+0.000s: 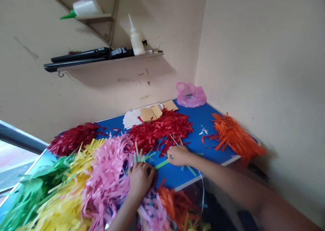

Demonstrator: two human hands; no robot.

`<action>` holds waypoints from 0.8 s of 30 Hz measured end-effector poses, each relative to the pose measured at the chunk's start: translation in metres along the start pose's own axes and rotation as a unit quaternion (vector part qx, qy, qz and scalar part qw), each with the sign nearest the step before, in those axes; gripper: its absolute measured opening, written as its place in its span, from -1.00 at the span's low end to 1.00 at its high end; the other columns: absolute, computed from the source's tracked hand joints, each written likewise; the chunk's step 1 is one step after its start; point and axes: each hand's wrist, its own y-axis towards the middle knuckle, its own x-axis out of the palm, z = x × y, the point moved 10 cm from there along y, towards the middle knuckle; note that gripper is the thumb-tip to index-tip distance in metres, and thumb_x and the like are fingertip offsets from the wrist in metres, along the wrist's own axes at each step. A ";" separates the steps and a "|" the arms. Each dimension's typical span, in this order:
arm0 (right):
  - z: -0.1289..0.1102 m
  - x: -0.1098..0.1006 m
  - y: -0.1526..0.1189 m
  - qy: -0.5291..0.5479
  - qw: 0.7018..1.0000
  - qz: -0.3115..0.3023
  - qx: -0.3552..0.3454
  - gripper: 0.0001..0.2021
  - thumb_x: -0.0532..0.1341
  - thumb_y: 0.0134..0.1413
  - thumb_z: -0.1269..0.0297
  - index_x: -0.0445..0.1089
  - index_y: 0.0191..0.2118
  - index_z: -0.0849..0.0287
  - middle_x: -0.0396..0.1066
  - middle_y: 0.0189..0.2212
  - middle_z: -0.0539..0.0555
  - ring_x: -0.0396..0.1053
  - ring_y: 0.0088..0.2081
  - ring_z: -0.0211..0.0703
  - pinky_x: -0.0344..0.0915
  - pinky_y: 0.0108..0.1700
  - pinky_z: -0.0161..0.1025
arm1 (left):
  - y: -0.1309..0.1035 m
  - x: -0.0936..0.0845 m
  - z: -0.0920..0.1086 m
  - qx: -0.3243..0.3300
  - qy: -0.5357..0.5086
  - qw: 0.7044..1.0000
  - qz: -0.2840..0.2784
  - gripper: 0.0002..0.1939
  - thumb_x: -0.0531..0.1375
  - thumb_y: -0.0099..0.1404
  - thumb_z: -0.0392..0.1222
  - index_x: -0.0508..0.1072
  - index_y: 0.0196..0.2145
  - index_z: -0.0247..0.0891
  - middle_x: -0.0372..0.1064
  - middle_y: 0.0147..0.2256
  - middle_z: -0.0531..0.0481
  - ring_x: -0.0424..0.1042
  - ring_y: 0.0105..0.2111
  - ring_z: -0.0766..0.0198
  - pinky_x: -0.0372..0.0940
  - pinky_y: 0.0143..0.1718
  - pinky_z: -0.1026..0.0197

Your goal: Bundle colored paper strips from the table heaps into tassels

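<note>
Light green paper strips lie on the blue table between my two hands. My left hand is beside the pink strips, its fingers curled over the ends of several green strips. To the right, my right hand is closed in a pinch around green strips, in front of the dark red pile. A thin white string hangs over the table edge below my right forearm.
Yellow and green strips fill the left side, with another red pile behind. Orange strips lie at right. A pink bag and cards sit at the back. Glue bottle stands on the wall shelf.
</note>
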 end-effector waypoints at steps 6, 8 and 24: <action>-0.006 -0.007 0.000 -0.036 0.999 0.023 -0.024 -0.82 0.25 0.08 0.19 0.50 -0.19 0.07 0.52 -0.20 0.03 0.47 -0.22 -0.09 0.22 -0.28 -0.27 | -0.005 -0.014 0.019 0.068 0.021 0.997 0.023 -0.81 0.23 0.18 -0.10 0.56 -0.22 0.02 0.48 -0.11 -0.01 0.31 0.03 -0.03 -0.14 0.19 -0.25; -0.019 -0.007 -0.006 -0.056 0.995 0.033 -0.078 -0.83 0.23 0.14 0.16 0.50 -0.16 0.00 0.49 -0.11 -0.01 0.46 -0.18 -0.11 0.22 -0.26 -0.27 | -0.010 -0.018 0.029 0.123 0.024 0.991 0.036 -0.77 0.29 0.12 0.01 0.57 -0.21 0.11 0.49 -0.12 0.00 0.29 0.05 -0.08 -0.26 0.23 -0.32; -0.062 0.011 -0.013 -0.111 0.973 0.085 -0.183 -0.86 0.18 0.20 0.33 0.47 -0.20 0.21 0.49 -0.24 0.13 0.44 -0.31 -0.06 0.23 -0.36 -0.22 | -0.017 -0.026 0.042 0.200 0.015 0.966 0.166 -0.82 0.29 0.10 0.01 0.49 -0.39 -0.11 0.52 -0.36 0.02 0.40 -0.13 -0.03 -0.17 0.17 -0.28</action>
